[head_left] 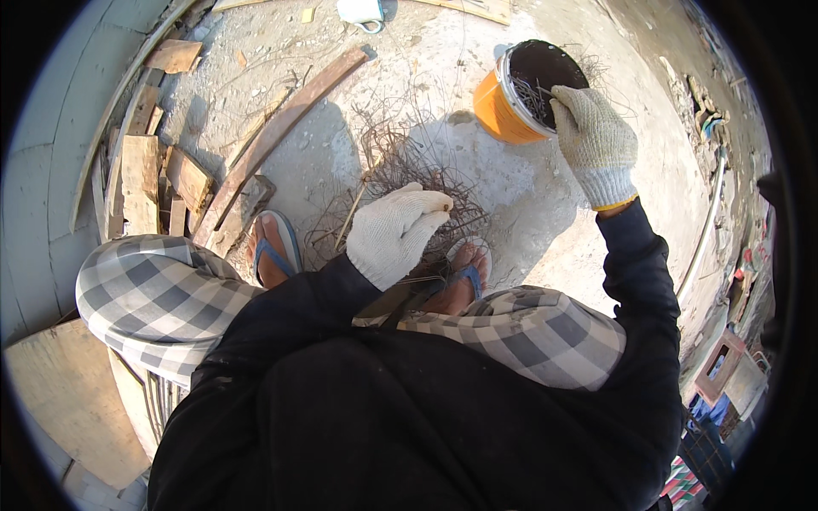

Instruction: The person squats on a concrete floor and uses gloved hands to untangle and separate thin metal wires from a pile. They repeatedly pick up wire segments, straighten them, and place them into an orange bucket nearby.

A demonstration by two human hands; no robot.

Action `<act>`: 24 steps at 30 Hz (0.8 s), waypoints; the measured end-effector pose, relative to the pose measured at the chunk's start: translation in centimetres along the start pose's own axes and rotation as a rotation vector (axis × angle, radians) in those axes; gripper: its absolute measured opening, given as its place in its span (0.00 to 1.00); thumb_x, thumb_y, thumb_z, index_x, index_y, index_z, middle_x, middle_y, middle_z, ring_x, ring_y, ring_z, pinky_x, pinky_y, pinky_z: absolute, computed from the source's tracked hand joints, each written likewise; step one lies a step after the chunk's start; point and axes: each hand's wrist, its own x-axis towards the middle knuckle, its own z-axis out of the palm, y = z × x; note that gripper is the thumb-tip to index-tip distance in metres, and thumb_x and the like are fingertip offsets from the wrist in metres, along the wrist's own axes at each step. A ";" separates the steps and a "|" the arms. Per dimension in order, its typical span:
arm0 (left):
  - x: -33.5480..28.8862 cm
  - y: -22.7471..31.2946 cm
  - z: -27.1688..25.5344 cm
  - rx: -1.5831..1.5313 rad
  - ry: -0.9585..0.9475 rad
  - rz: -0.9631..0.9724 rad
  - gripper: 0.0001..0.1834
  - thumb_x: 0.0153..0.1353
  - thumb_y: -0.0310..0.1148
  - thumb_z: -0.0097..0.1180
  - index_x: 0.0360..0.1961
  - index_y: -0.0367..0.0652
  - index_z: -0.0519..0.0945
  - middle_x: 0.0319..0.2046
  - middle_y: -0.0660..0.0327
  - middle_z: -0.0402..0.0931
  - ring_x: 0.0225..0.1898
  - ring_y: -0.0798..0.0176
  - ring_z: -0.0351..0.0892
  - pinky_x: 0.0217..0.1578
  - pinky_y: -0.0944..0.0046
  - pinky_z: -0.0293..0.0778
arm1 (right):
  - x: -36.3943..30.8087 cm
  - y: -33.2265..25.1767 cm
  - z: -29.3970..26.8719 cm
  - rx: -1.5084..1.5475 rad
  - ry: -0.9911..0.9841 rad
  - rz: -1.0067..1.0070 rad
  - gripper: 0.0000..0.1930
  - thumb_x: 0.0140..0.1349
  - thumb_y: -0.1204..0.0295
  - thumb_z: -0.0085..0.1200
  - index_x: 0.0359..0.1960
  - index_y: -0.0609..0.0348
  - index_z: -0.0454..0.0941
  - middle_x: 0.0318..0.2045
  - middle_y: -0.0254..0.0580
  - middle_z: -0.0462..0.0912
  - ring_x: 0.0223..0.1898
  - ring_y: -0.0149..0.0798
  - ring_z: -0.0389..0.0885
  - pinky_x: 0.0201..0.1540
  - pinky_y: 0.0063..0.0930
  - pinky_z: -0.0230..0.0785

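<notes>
Both my hands wear pale knitted work gloves. My left hand (399, 228) is closed in a pinch above a tangled heap of rusty thin wire (407, 166); whatever its fingertips hold is too small to make out. My right hand (596, 140) hangs over the near right rim of an orange bucket (504, 109), fingers pressed together at the bucket's mouth. What they hold, if anything, is hidden. Inside the dark bucket lie several thin metal pieces (530, 95) that look like nails or bits of wire. The bucket stands on the ground, its mouth tilted in view.
A long reddish-brown wooden strip (285, 128) slants across the ground on the left. Broken boards (141, 183) are piled along the grey wall (47, 213). A white cup (362, 12) stands at the far edge. My sandalled feet (464, 277) flank the wire heap. A brick (720, 366) lies at right.
</notes>
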 end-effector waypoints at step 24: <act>5.2 0.2 -8.4 -0.116 0.598 -0.021 0.14 0.71 0.36 0.55 0.45 0.36 0.84 0.35 0.58 0.85 0.35 0.69 0.82 0.38 0.69 0.76 | -2.3 -5.5 7.7 0.975 -0.765 -0.008 0.32 0.56 0.58 0.69 0.58 0.61 0.72 0.49 0.50 0.82 0.53 0.42 0.81 0.54 0.35 0.73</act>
